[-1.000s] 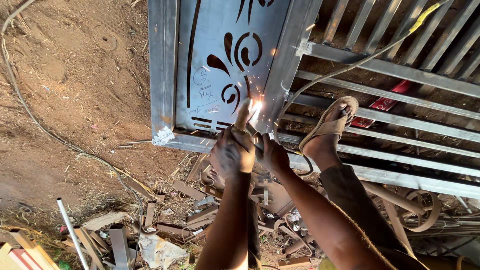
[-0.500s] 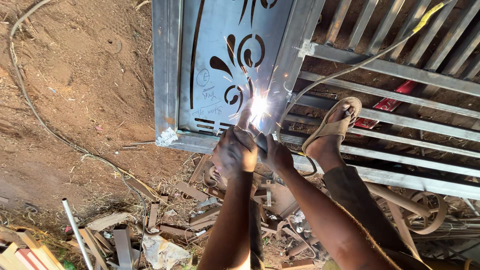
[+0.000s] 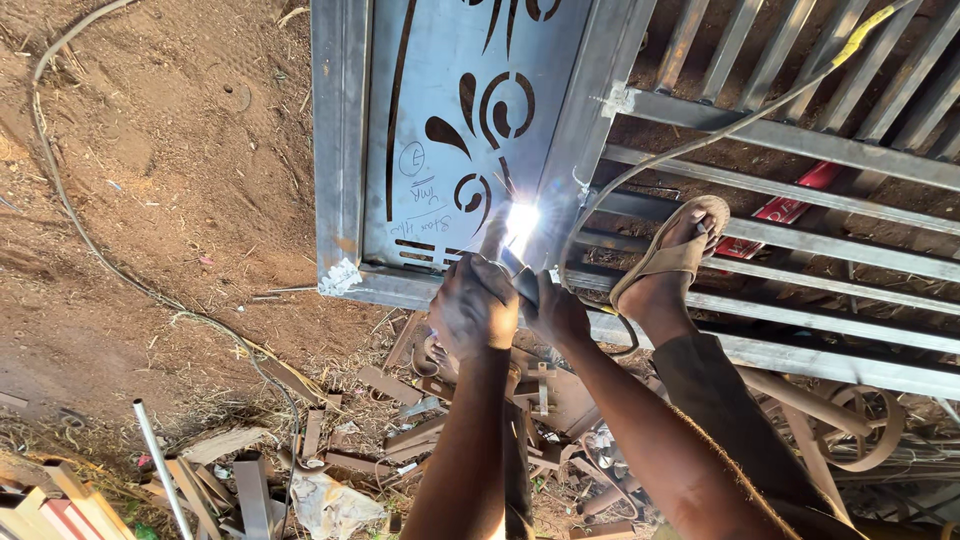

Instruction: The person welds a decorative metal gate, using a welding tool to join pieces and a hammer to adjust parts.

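A welding torch [image 3: 515,270] is being gripped by both hands, the left hand [image 3: 473,305] wrapped closed over it from the front and the right hand [image 3: 555,312] closed just behind, the two touching. The tip is being held against the seam where the cut-out steel panel [image 3: 440,110] meets the frame bar [image 3: 590,110], and a bright arc [image 3: 521,218] is burning there.

The torch is judged to be light and rigid, best held at its handle, well back from the hot tip. The grey cable [image 3: 700,140] running from it is stiff enough to tug at the hands as it is being dragged over the bars. The gate itself is judged heavy, stiff and hard-edged; it is lying flat on the dirt ground [image 3: 150,200], and the metal near the arc is surely too hot to be touched.

A sandalled foot [image 3: 670,260] is being rested on the horizontal bars [image 3: 800,260] just beside the weld, so room to the right is being narrowed. Below the gate's lower edge, scrap metal offcuts [image 3: 400,400] are lying thick, leaving poor footing. To the left, open dirt is being crossed only by a thin hose [image 3: 60,180].
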